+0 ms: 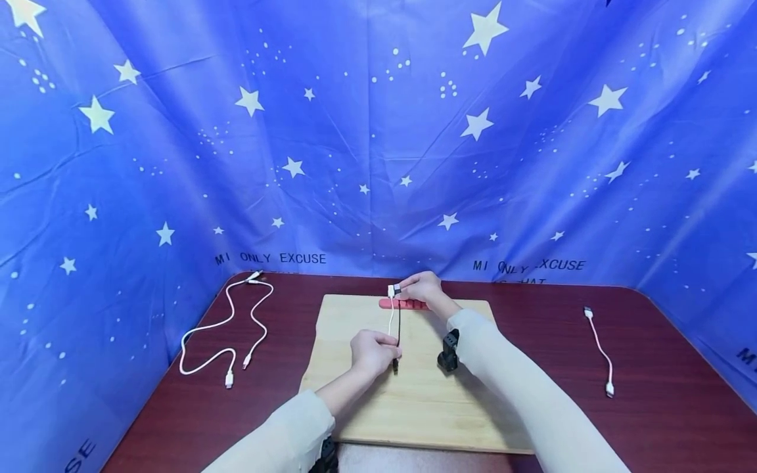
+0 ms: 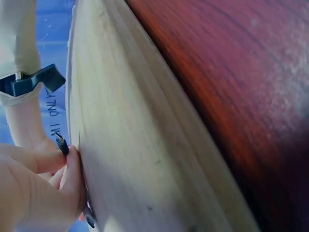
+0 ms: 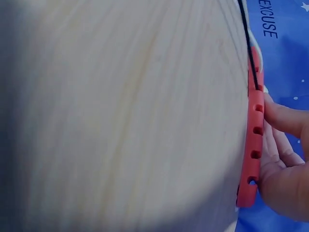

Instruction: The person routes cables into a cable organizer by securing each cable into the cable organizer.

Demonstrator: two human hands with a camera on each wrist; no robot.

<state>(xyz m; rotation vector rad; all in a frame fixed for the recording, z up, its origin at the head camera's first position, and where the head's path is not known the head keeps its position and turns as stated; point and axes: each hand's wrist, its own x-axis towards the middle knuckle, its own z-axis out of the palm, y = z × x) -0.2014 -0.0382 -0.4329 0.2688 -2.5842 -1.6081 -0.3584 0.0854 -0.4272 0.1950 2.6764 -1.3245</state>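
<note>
A black cable (image 1: 399, 325) runs across a wooden board (image 1: 437, 387). My left hand (image 1: 372, 353) pinches its near part, with a dark connector end (image 1: 395, 368) showing just below the fingers. In the left wrist view, a small dark connector (image 2: 61, 144) appears at the left fingertips. At the board's far edge lies a red slotted cable holder (image 3: 254, 140); the black cable and a white cable (image 1: 391, 322) pass over its left end. Behind the holder, my right hand (image 1: 422, 289) pinches the black cable's dark far plug (image 1: 397, 288), beside the white plug (image 1: 391, 292); the right wrist view hides this grip.
Left of the board, a long white cable (image 1: 204, 326) with several ends lies loosely on the dark red table (image 1: 550, 368). A short white cable (image 1: 600, 348) lies at the right. Behind the table hangs a blue star-patterned curtain (image 1: 367, 131).
</note>
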